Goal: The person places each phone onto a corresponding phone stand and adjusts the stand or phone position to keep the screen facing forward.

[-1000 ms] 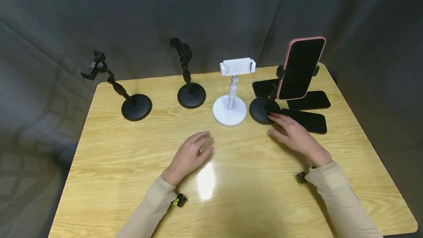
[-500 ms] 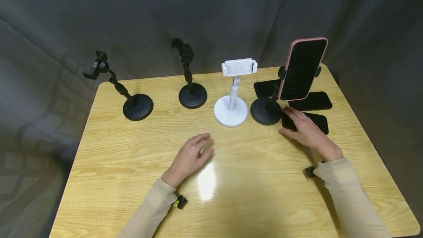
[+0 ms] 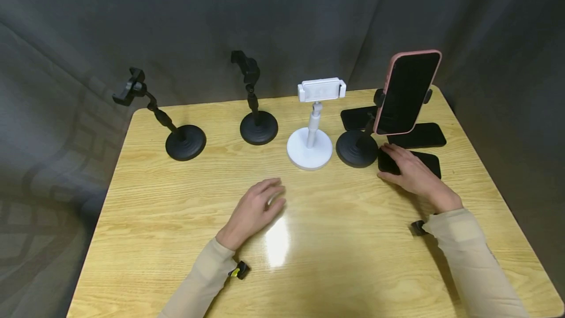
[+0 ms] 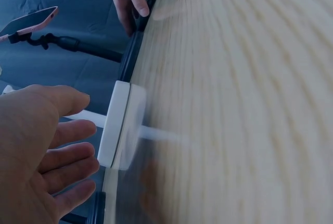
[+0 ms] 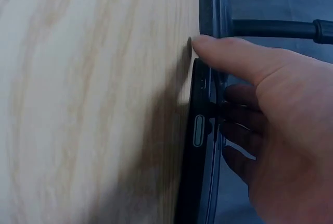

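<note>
In the head view my right hand [image 3: 412, 173] lies over the left end of the nearest black phone [image 3: 429, 162], fingers loosely bent. From the right wrist, the thumb [image 5: 234, 54] is by the phone's end and the other fingers reach over its top; no grip on it is visible. Beside this hand stands a black phone stand [image 3: 355, 150], clamping a pink-edged phone [image 3: 407, 92] upright. My left hand [image 3: 252, 210] hovers or rests at the table's middle, holding nothing, fingers relaxed. Beyond it is a white phone stand [image 3: 310, 150] with a bare holder.
Two more black phones, one at the back [image 3: 355, 118] and one at the right [image 3: 419, 135], lie around the loaded stand. Further left, a black stand [image 3: 259, 129] and another black stand [image 3: 186, 142] have bare clamps. A dark curtain [image 3: 185, 23] backs the wooden table [image 3: 176, 229].
My right hand has moved right, from the black stand's base to the nearest black phone. My left hand has stayed put. The view has shifted slightly.
</note>
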`<move>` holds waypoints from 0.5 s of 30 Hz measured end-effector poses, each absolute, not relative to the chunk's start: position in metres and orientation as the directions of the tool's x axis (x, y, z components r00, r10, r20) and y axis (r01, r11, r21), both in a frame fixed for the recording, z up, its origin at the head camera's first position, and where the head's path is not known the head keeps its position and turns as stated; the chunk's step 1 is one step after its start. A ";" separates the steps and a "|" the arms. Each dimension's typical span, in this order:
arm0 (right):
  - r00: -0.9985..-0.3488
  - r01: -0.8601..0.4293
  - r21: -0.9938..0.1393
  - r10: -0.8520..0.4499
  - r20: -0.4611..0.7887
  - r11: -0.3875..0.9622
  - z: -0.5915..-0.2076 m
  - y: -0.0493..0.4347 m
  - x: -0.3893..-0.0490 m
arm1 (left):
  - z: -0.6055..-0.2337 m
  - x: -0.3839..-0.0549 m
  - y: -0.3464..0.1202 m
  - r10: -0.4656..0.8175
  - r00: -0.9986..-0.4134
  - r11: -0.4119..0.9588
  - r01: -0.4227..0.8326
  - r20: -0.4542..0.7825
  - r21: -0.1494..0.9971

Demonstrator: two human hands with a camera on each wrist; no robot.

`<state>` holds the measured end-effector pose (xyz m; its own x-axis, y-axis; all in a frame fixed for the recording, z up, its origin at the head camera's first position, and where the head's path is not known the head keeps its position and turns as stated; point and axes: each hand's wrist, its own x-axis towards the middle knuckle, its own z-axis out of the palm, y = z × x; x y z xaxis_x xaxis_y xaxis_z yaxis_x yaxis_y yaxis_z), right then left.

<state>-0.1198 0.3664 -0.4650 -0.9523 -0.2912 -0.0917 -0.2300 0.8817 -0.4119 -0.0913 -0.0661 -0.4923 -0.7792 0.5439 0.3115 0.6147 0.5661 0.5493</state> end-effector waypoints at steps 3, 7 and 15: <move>-0.948 -0.230 -0.411 -0.299 -0.112 0.882 -0.465 0.368 -0.122 | -0.492 -0.091 -0.065 0.550 -0.779 0.567 0.613 0.302 0.550; -0.943 -0.238 -0.414 -0.311 -0.118 0.878 -0.465 0.370 -0.124 | -0.492 -0.090 -0.064 0.551 -0.779 0.573 0.613 0.298 0.545; -0.945 -0.267 -0.424 -0.322 -0.063 0.866 -0.466 0.371 -0.127 | -0.493 -0.087 -0.062 0.561 -0.775 0.582 0.619 0.290 0.528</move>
<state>-0.1266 0.3705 -0.4663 -0.9447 -0.3219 -0.0634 -0.2665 0.8656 -0.4239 -0.0871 -0.0617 -0.4932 -0.7753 0.5612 0.2898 0.6185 0.5817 0.5282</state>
